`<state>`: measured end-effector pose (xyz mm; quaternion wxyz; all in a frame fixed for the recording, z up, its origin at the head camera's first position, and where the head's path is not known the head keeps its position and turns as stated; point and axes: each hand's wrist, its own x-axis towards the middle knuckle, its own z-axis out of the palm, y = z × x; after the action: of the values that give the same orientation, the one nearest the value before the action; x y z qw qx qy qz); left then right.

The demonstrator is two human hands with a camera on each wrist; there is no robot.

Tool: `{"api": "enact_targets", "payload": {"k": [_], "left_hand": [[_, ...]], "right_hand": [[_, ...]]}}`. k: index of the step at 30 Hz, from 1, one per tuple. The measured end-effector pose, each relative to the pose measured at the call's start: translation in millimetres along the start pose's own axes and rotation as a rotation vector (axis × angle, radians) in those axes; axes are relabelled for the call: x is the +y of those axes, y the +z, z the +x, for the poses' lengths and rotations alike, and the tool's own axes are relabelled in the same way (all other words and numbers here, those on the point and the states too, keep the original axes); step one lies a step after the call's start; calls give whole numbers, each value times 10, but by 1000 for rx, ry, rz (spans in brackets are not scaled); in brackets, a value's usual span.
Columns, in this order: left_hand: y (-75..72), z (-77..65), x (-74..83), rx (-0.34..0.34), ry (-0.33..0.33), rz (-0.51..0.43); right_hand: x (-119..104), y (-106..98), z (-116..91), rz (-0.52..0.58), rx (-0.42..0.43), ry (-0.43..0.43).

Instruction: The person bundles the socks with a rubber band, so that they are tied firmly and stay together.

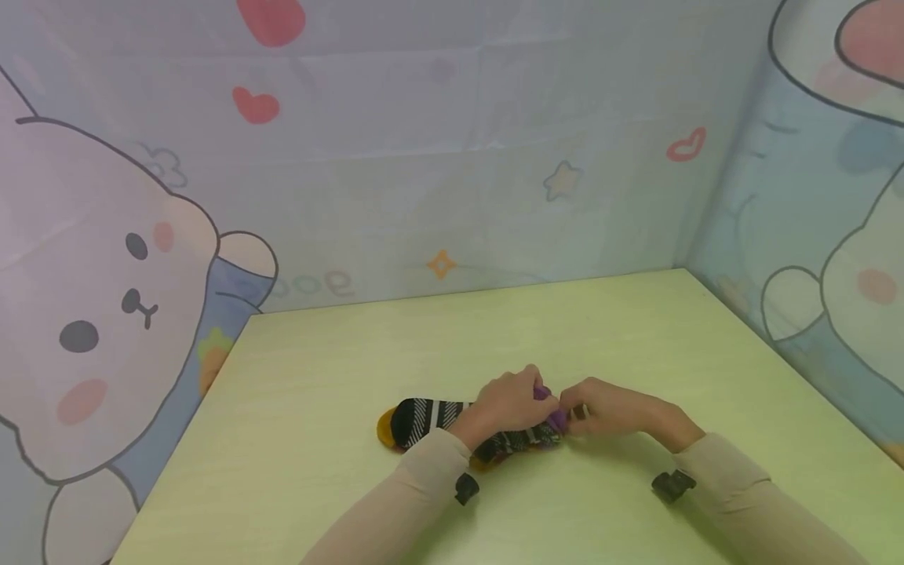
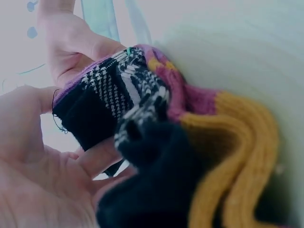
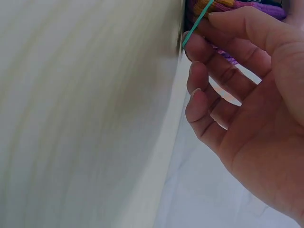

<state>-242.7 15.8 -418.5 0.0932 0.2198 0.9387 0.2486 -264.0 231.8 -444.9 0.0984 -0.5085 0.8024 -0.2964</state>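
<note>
Several patterned socks (image 1: 439, 416) lie together on the table, black with white stripes over ones with mustard toes, with purple at the cuff end. My left hand (image 1: 510, 404) lies across them and grips the cuff end. In the left wrist view its fingers pass under the black sock (image 2: 152, 166), beside a folded mustard and purple sock (image 2: 259, 133). At the cuffs, my right hand (image 1: 613, 406) has its thumb and fingertips bent together. A thin green band (image 3: 195, 26) runs taut across those fingertips in the right wrist view; its far end is out of frame.
The pale yellow-green table (image 1: 318, 353) reaches back to a printed cloth (image 1: 424, 157) with hearts and cartoon animals, which also hangs at both sides. Dark wrist devices (image 1: 672, 485) sit at both sleeves.
</note>
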Motion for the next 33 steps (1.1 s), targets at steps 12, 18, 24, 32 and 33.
{"api": "enact_targets", "payload": {"k": [12, 18, 24, 32, 33], "left_hand": [[-19, -62, -30, -113, 179, 7], [-16, -56, -44, -76, 208, 63], [-33, -58, -106, -80, 193, 24], [-65, -100, -172, -123, 173, -52], [-66, -105, -172, -124, 169, -52]], "right_hand": [[-66, 55, 69, 111, -21, 168], [-68, 32, 55, 53, -53, 174], [-108, -50, -23, -80, -140, 148], [-265, -264, -242, -94, -181, 366], [-271, -262, -270, -98, -171, 381]]}}
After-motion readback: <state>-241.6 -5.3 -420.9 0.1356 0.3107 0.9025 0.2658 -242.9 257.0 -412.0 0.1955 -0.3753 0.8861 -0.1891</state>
